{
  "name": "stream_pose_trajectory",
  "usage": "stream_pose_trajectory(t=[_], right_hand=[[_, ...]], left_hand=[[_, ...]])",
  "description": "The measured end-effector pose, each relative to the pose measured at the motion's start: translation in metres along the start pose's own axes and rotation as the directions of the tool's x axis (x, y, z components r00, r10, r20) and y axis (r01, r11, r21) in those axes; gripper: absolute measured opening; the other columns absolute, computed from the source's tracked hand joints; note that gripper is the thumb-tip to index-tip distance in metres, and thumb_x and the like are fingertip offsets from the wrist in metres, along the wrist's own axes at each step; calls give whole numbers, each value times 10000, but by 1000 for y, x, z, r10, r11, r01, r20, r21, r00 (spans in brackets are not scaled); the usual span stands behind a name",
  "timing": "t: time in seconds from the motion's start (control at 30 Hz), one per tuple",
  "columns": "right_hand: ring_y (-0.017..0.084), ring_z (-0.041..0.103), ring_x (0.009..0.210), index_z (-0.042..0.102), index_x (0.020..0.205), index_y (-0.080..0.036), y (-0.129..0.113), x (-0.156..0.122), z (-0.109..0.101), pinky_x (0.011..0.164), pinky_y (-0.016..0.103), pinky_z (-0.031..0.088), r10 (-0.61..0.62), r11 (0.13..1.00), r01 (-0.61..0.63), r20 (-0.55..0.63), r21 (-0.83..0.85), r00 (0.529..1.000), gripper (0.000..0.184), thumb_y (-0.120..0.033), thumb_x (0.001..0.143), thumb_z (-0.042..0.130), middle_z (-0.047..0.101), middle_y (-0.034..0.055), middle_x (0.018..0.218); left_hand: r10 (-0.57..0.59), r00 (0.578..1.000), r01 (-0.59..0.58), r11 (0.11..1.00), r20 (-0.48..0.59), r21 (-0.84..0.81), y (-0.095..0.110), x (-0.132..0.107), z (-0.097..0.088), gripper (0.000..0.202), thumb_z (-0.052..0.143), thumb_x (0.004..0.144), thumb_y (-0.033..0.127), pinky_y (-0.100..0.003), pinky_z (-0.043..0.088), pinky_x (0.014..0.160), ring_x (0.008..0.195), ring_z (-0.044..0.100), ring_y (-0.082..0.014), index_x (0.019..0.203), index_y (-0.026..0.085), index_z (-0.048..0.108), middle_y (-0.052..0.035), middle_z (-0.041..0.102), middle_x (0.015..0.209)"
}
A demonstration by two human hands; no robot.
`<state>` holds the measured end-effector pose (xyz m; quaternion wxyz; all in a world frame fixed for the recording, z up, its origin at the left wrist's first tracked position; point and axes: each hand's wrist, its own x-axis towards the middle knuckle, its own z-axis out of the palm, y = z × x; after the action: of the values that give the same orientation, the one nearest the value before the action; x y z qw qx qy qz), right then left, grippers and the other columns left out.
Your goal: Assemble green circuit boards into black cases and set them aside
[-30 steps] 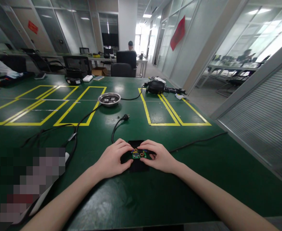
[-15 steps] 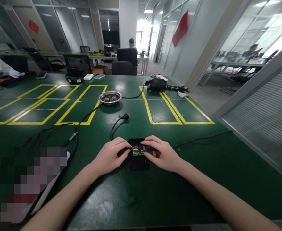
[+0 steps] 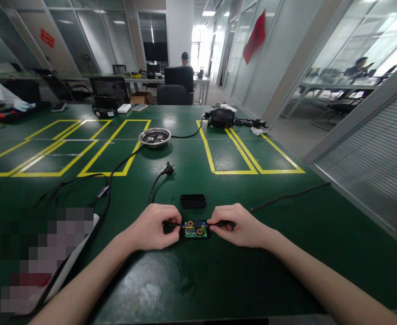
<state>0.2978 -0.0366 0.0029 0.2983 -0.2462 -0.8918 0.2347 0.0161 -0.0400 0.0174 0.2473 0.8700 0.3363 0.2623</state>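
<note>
A green circuit board (image 3: 196, 229) with copper-wound coils lies over a black plastic half-case between my hands. My left hand (image 3: 159, 226) pinches the black cable (image 3: 172, 224) at the board's left end. On the opposite end, my right hand (image 3: 238, 225) pinches another black cable (image 3: 223, 223). Just beyond the board sits a second black case half (image 3: 193, 201), apart from both hands. A power plug (image 3: 168, 169) on a black cord lies farther off, its cord running back toward my left hand. How far the board sits inside the case under it I cannot tell.
A metal bowl (image 3: 154, 137) holding small metal parts stands on the green table (image 3: 252, 280). Yellow tape outlines (image 3: 235, 172) mark its far half. At left lie loose black cables (image 3: 108, 189) and a blurred-out object. A black device (image 3: 221, 118) rests at the back right.
Both hands and the circuit board have come nearer to me, onto the nearer black case half. The far case half is now uncovered. The plug has shifted slightly left.
</note>
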Motion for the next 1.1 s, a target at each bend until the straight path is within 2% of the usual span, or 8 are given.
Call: stream_pose_trajectory(t=[0.4,0.57,0.77,0.87,1.0,1.1], right_hand=[[116,595,570,729,925,-168,4,2,2,538,231,437,26,995,-30,-33,-100,999,101,-189,943,631,707,29,758],[154,663,678,730,905,-179,6,2,0,621,253,483,8,993,-12,-35,-115,999,60,-183,917,672,734,37,774],[169,670,738,724,931,-192,7,2,-7,662,271,491,40,993,-31,77,-114,996,90,-149,884,661,726,42,823],[173,668,776,715,914,-191,8,2,-9,684,271,494,39,993,-23,134,-119,990,116,-123,865,635,714,46,854],[173,649,778,691,834,-190,7,4,-10,675,267,470,14,985,14,159,-173,987,128,-103,878,608,692,53,854],[177,644,792,687,839,-191,6,5,-9,683,270,464,-6,979,41,174,-200,985,137,-90,868,600,692,59,881]], left_hand=[[-57,998,56,998,15,31,-6,0,2,89,615,816,172,-188,382,538,549,527,-85,831,176,702,29,613,661],[-48,998,48,999,30,10,-6,0,2,106,617,832,174,-191,405,557,573,555,-94,853,181,721,19,635,682],[-39,998,38,999,51,20,-5,0,-1,106,602,860,180,-208,406,579,618,577,-114,827,179,702,4,647,713],[-19,996,16,999,84,33,-5,1,-2,176,563,901,197,-216,387,572,623,563,-117,756,174,660,-3,621,718],[-30,993,25,999,118,46,-3,2,-4,213,526,927,193,-224,424,622,684,577,-123,741,172,628,-25,618,829],[-32,993,22,996,117,84,-1,2,-5,187,535,917,185,-232,447,657,735,596,-133,765,175,643,-36,622,888]])
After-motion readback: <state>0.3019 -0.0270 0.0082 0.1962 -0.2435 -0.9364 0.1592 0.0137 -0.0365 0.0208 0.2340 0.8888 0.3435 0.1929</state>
